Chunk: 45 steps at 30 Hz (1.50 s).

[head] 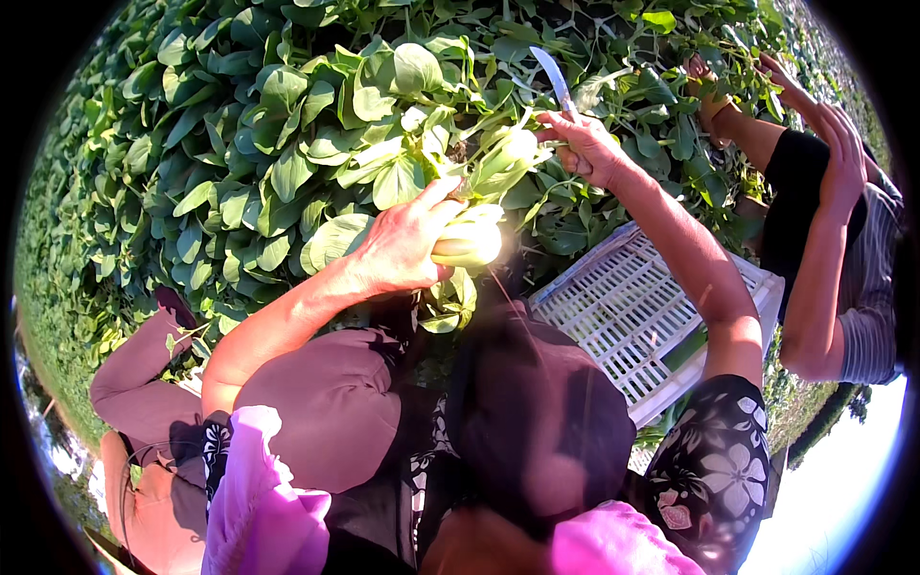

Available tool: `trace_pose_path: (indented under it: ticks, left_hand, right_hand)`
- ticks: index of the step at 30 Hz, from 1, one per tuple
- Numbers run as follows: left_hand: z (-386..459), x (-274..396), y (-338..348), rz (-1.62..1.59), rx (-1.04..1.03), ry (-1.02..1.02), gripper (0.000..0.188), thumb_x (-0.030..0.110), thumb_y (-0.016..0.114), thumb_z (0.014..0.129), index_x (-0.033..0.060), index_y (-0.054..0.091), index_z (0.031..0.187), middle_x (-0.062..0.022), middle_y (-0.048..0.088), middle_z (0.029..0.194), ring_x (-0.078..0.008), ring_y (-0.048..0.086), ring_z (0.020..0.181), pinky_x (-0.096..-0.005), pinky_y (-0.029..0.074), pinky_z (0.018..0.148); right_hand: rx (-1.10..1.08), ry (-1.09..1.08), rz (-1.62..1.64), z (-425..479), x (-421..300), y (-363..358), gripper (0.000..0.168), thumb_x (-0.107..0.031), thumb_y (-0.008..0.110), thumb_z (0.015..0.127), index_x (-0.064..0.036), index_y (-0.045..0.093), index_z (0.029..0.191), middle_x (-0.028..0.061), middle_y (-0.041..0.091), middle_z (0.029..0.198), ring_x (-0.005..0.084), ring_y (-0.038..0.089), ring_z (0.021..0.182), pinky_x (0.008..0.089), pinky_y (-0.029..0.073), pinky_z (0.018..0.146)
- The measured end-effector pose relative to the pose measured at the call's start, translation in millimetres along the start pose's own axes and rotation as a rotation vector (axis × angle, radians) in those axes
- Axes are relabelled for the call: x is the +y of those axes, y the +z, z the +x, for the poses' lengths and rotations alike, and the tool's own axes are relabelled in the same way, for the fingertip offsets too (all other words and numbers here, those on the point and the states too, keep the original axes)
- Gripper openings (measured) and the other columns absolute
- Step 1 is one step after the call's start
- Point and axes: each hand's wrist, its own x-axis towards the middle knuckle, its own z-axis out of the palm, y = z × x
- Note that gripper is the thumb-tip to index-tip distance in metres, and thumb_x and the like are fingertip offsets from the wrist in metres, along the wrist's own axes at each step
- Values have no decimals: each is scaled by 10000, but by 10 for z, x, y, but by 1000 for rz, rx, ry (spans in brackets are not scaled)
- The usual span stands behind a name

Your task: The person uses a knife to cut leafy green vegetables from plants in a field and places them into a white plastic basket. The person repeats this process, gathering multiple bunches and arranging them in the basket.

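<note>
My left hand is closed around a bunch of leafy greens with a pale, thick stalk base, held just in front of my knees. My right hand grips a small knife with a curved blade, which points up and away from me. Right beside its fingers is another pale green stalk base, lying between my two hands; whether a finger touches it I cannot tell. Leafy green plants grow densely ahead and to the left.
A white slatted plastic crate stands by my right knee, under my right forearm. At the right a person in a striped sleeve crouches, with hands near the plants. Another person's bent leg shows at the left.
</note>
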Motion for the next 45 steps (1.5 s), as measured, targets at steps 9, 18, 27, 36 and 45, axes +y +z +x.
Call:
trace_pose_path:
  ticks: [9, 18, 27, 36, 45]
  left_hand:
    - [364, -86, -280, -1210, -88, -126, 490, 211, 611, 678, -16, 505, 1100, -74, 552, 858, -131, 528, 655, -242, 433, 610]
    - [651, -62, -134, -1601, -200, -141, 442, 133, 595, 746, -24, 544, 1156, -88, 606, 923, -131, 569, 660, -257, 502, 596]
    - [591, -204, -439, -1462, 84, -73, 546, 143, 632, 729, -16, 482, 1229, -111, 584, 1043, -132, 567, 755, -261, 493, 728]
    - [609, 551, -1185, -969, 312, 319, 439, 158, 694, 740, 7, 561, 1131, -66, 626, 1021, -144, 579, 901, -289, 450, 849]
    - [614, 443, -888, -1157, 59, 2, 540, 180, 719, 723, -14, 504, 1178, -67, 598, 1000, -140, 582, 903, -271, 469, 825]
  right_hand:
    - [-480, -203, 138, -465, -764, 234, 546, -237, 710, 797, 18, 472, 1217, 53, 596, 932, 67, 521, 673, 194, 423, 517]
    - [-31, -615, -628, -1032, -955, 375, 399, -158, 766, 732, -18, 601, 1066, -25, 550, 769, 64, 527, 645, 199, 420, 564]
    - [679, -962, -1022, -1518, -1452, -276, 293, -208, 726, 783, 9, 621, 950, -4, 544, 692, 74, 504, 649, 231, 418, 577]
    - [169, -629, -493, -1785, -1636, 400, 341, -244, 691, 824, -1, 610, 1048, -1, 599, 768, 50, 528, 623, 196, 404, 535]
    - [70, -772, -86, -1068, -1187, 1190, 294, -274, 589, 903, -8, 615, 1023, 25, 578, 694, 42, 442, 493, 185, 345, 455]
